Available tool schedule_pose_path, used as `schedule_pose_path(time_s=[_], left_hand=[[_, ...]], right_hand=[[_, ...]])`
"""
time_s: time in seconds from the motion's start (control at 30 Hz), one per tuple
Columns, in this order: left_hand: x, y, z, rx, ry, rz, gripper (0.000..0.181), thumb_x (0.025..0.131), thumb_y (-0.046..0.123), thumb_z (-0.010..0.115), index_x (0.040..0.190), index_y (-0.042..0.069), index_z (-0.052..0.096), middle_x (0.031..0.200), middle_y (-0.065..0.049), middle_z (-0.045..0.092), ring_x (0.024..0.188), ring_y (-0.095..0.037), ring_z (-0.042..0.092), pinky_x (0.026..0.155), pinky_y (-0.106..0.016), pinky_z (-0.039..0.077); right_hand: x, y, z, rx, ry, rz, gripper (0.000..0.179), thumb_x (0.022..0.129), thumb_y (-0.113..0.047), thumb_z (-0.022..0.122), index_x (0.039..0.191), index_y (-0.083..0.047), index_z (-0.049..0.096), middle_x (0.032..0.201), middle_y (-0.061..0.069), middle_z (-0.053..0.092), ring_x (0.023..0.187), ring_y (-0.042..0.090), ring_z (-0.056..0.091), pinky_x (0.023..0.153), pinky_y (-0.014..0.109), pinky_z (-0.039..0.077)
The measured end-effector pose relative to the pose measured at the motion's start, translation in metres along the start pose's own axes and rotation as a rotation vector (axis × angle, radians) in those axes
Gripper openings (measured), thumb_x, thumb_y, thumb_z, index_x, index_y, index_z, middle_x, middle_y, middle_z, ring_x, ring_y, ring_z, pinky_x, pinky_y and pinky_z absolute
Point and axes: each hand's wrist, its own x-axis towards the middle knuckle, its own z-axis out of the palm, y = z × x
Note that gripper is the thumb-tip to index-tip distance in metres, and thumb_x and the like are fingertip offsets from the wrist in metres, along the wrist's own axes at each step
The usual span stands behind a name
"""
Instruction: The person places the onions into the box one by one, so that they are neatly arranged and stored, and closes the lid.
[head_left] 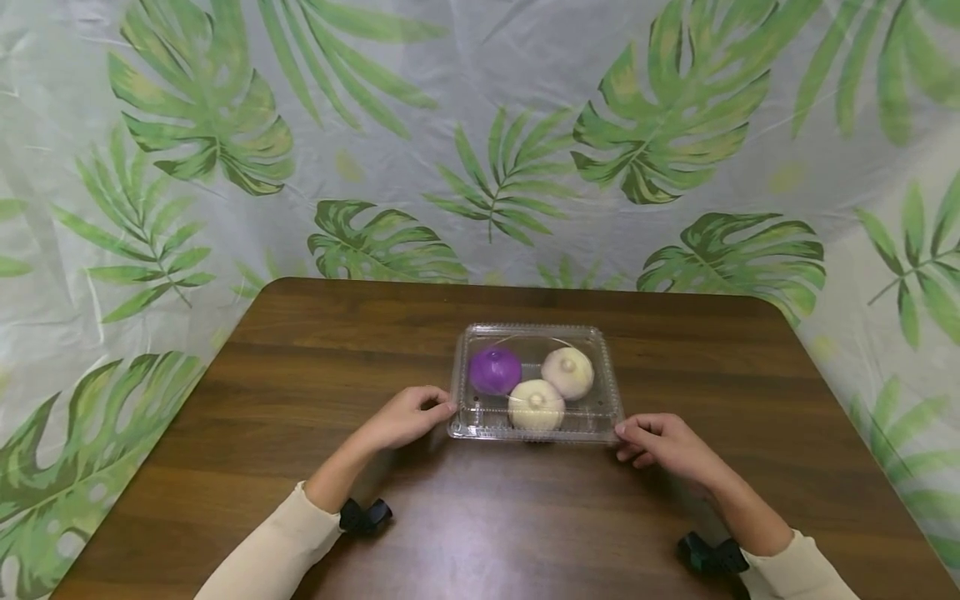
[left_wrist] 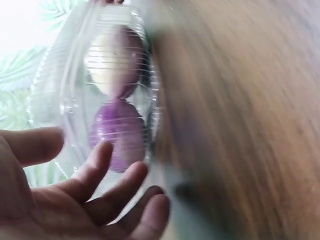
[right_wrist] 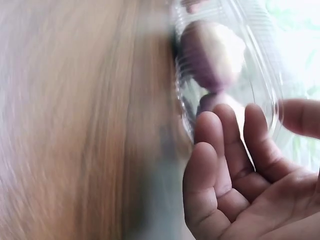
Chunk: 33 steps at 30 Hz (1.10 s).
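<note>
A clear plastic clamshell container with its lid down is over the middle of the brown table. Inside show a purple onion and two whitish onions, one nearer the front. My left hand holds the container's front left corner between thumb and fingers. At the opposite front corner, my right hand pinches the edge, its other fingers loosely bent. In the left wrist view the ribbed wall stands beyond my fingertips. The right wrist view shows the thumb and index finger on either side of the rim.
The wooden table extends on all sides of the container. A leaf-printed curtain hangs behind and beside it. Dark wrist straps sit by both cream sleeves. The table surface is blurred in both wrist views.
</note>
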Motion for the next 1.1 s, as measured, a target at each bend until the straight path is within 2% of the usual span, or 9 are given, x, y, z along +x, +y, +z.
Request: schedule_pose_path(time_s=[0.07, 0.13, 0.2, 0.27, 0.43, 0.57, 0.8, 0.93, 1.1], left_hand=[[-0.003, 0.003, -0.002, -0.004, -0.057, -0.023, 0.031, 0.099, 0.031, 0.055, 0.08, 0.008, 0.063, 0.088, 0.0, 0.064, 0.084, -0.016, 0.057, 0.076, -0.033, 0.048], [-0.005, 0.005, -0.003, -0.03, -0.113, -0.047, 0.037, 0.099, 0.031, 0.055, 0.069, 0.009, 0.053, 0.072, 0.003, 0.051, 0.068, -0.012, 0.043, 0.064, -0.027, 0.037], [-0.006, 0.007, -0.003, -0.075, -0.148, -0.063, 0.04, 0.098, 0.029, 0.056, 0.064, 0.011, 0.047, 0.065, 0.004, 0.039, 0.061, -0.012, 0.032, 0.058, -0.026, 0.029], [-0.005, 0.007, -0.002, -0.117, -0.148, -0.067, 0.041, 0.098, 0.026, 0.057, 0.063, 0.012, 0.044, 0.064, 0.004, 0.038, 0.06, -0.011, 0.032, 0.057, -0.025, 0.03], [0.001, 0.008, 0.002, -0.23, -0.09, -0.123, 0.033, 0.097, 0.02, 0.056, 0.069, 0.003, 0.053, 0.077, -0.001, 0.053, 0.071, -0.015, 0.047, 0.068, -0.026, 0.043], [0.005, 0.006, 0.004, -0.27, -0.092, -0.171, 0.032, 0.096, 0.018, 0.057, 0.068, 0.004, 0.052, 0.084, -0.001, 0.057, 0.083, -0.017, 0.052, 0.076, -0.027, 0.046], [0.006, 0.008, 0.004, -0.271, -0.089, -0.157, 0.033, 0.095, 0.014, 0.055, 0.063, 0.008, 0.047, 0.059, 0.006, 0.04, 0.057, -0.011, 0.036, 0.058, -0.023, 0.032], [0.008, 0.01, 0.007, -0.27, -0.023, -0.142, 0.03, 0.094, 0.011, 0.055, 0.066, 0.002, 0.049, 0.063, 0.003, 0.044, 0.058, -0.011, 0.036, 0.056, -0.023, 0.03], [0.012, 0.01, 0.013, -0.298, 0.08, -0.15, 0.028, 0.09, 0.008, 0.055, 0.064, 0.0, 0.049, 0.08, -0.001, 0.055, 0.07, -0.013, 0.043, 0.064, -0.024, 0.033]], right_hand=[[-0.001, 0.0, 0.001, 0.03, 0.009, 0.014, 0.04, 0.102, -0.024, 0.053, 0.111, 0.014, 0.062, 0.105, 0.014, 0.074, 0.085, 0.01, 0.07, 0.075, 0.03, 0.059], [-0.001, 0.0, 0.001, 0.047, 0.016, 0.023, 0.04, 0.102, -0.024, 0.054, 0.11, 0.014, 0.063, 0.104, 0.009, 0.074, 0.085, 0.008, 0.069, 0.075, 0.029, 0.059], [-0.001, -0.001, 0.002, 0.054, 0.022, 0.029, 0.04, 0.102, -0.025, 0.054, 0.11, 0.013, 0.063, 0.103, 0.007, 0.074, 0.085, 0.008, 0.069, 0.075, 0.029, 0.058], [-0.001, -0.002, 0.002, 0.059, 0.015, 0.041, 0.04, 0.102, -0.026, 0.053, 0.11, 0.012, 0.063, 0.103, 0.006, 0.074, 0.085, 0.008, 0.068, 0.075, 0.029, 0.058], [0.0, -0.005, 0.002, 0.078, -0.045, 0.075, 0.042, 0.103, -0.028, 0.051, 0.111, 0.01, 0.065, 0.101, 0.004, 0.075, 0.084, 0.011, 0.069, 0.075, 0.03, 0.058], [0.001, -0.006, 0.002, 0.11, -0.072, 0.08, 0.039, 0.103, -0.027, 0.051, 0.108, 0.008, 0.066, 0.098, 0.002, 0.075, 0.083, 0.01, 0.069, 0.075, 0.03, 0.058], [0.003, -0.005, 0.006, 0.153, -0.071, 0.058, 0.03, 0.102, -0.02, 0.051, 0.103, 0.005, 0.066, 0.096, -0.001, 0.071, 0.082, 0.006, 0.066, 0.075, 0.025, 0.058], [0.006, -0.007, 0.008, 0.172, -0.058, 0.058, 0.026, 0.102, -0.018, 0.051, 0.101, 0.003, 0.067, 0.093, -0.004, 0.071, 0.081, 0.003, 0.064, 0.073, 0.023, 0.057], [0.009, -0.008, 0.008, 0.237, -0.032, 0.091, 0.021, 0.101, -0.015, 0.051, 0.095, -0.009, 0.071, 0.09, -0.009, 0.071, 0.078, 0.001, 0.063, 0.071, 0.02, 0.055]])
